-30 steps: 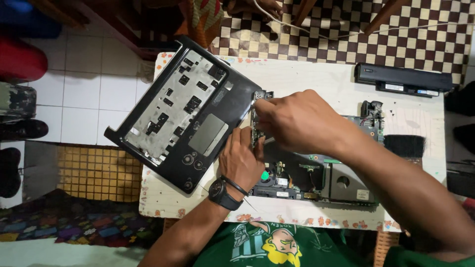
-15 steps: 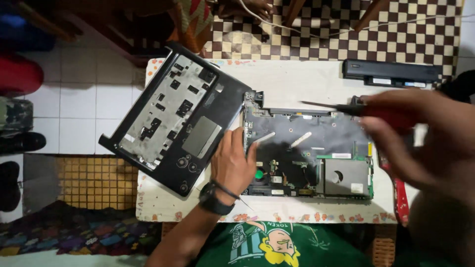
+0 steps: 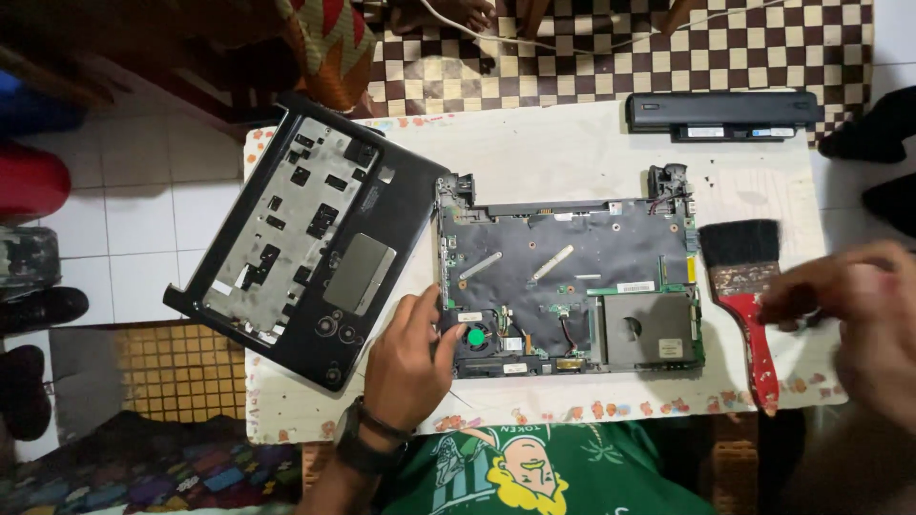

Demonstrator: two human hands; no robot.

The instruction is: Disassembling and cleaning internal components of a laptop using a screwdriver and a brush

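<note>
My left hand (image 3: 412, 358) lies flat, fingers spread, pinning the opened laptop base (image 3: 570, 283) mid-tabletop (image 3: 563, 153). Right hand (image 3: 854, 305) is blurred by the red-handled brush (image 3: 749, 296); can't tell its grip. Risk: brush bristles snagging thin wires near the green fan (image 3: 474, 336). Vs 0.5 s ago, the screwdriver's gone and the hand's moved right.

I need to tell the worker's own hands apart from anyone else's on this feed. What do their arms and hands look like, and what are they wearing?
Both are bare, with no gloves and no sleeves in view. The left hand has a dark wristwatch with a black strap on its wrist. The right hand is motion-blurred at the frame's edge; no ring or band can be made out on it. A green printed shirt shows below.
</note>
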